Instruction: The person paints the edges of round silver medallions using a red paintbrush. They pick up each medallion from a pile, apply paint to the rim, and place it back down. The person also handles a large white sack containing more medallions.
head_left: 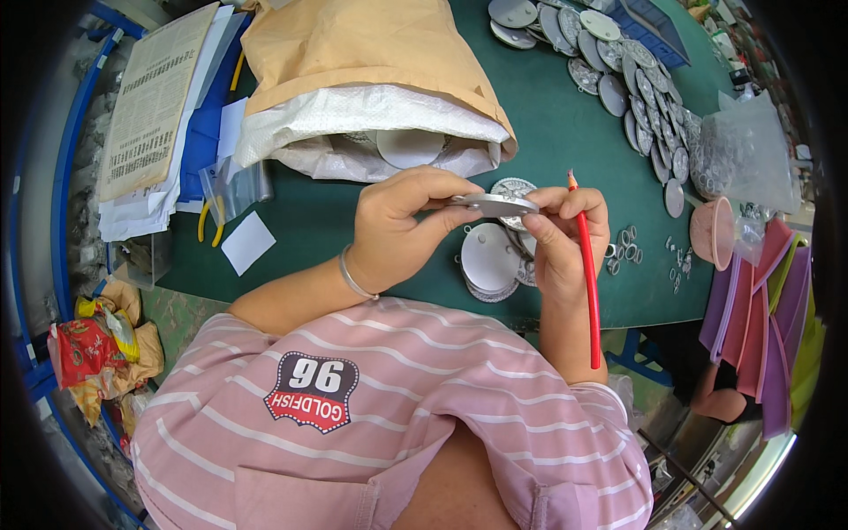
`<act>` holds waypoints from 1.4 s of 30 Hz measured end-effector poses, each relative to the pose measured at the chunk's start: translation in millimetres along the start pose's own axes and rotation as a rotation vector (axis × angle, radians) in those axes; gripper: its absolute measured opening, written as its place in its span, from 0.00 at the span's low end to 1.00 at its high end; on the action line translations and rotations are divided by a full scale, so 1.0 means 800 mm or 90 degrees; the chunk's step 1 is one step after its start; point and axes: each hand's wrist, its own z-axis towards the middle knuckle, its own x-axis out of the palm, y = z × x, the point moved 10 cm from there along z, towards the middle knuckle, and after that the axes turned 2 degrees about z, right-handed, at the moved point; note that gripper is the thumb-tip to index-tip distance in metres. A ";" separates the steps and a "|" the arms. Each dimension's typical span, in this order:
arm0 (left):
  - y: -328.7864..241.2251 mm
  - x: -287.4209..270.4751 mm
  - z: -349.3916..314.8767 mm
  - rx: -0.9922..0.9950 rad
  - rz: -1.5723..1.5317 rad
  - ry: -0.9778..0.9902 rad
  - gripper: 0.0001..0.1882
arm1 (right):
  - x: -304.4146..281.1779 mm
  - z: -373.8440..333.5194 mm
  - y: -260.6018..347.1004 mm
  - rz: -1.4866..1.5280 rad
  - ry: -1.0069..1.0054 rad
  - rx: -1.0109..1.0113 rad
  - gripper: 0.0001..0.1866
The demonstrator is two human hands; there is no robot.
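Note:
Between my two hands a round silver-grey medal (495,206) is held nearly edge-on above the green table. My left hand (397,216) pinches its left edge between thumb and fingers. The fingertips of my right hand (565,243) grip its right edge, and that hand also holds a red pencil (588,283), upright with the tip pointing away from me. Below the held medal lies a small stack of medals (489,256), the top one with its plain face up. Just beyond my hands, an open woven sack with a brown paper outside (371,44) has more medals (410,147) in its mouth.
A long heap of medals (649,93) spreads at the far right near a blue bin (652,31). Metal rings (625,247), small parts and a pink cup (712,233) are on the right. Papers (155,106), a white card (248,243) and yellow-handled pliers (210,221) are on the left.

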 end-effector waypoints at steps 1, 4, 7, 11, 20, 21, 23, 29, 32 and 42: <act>-0.003 -0.002 0.000 0.021 0.037 0.001 0.13 | 0.000 0.000 0.000 -0.028 -0.003 0.004 0.11; -0.012 -0.004 0.000 0.079 0.120 -0.007 0.12 | -0.001 -0.007 0.039 -0.167 -0.177 -0.150 0.12; -0.021 -0.003 0.000 0.123 0.145 -0.010 0.13 | 0.022 -0.017 0.060 -0.209 -0.002 -0.290 0.15; -0.028 -0.001 0.000 0.149 0.159 -0.006 0.13 | 0.039 -0.020 0.056 -0.126 0.035 -0.254 0.05; -0.036 0.002 -0.002 0.175 0.185 0.007 0.13 | 0.039 -0.010 0.041 -0.204 -0.006 -0.151 0.07; -0.039 0.002 -0.002 0.184 0.193 0.009 0.13 | 0.039 -0.009 0.041 -0.196 -0.008 -0.148 0.07; -0.043 0.002 -0.002 0.200 0.212 0.013 0.13 | 0.038 -0.008 0.040 -0.174 -0.021 -0.142 0.07; -0.047 0.004 -0.002 0.196 0.218 0.018 0.14 | 0.040 -0.006 0.040 -0.197 -0.037 -0.135 0.08; -0.044 0.005 -0.002 0.195 0.233 0.021 0.13 | 0.038 -0.004 0.035 -0.206 -0.044 -0.111 0.07; -0.035 0.002 0.001 0.155 0.207 0.016 0.14 | 0.036 -0.013 0.030 -0.145 -0.038 -0.128 0.09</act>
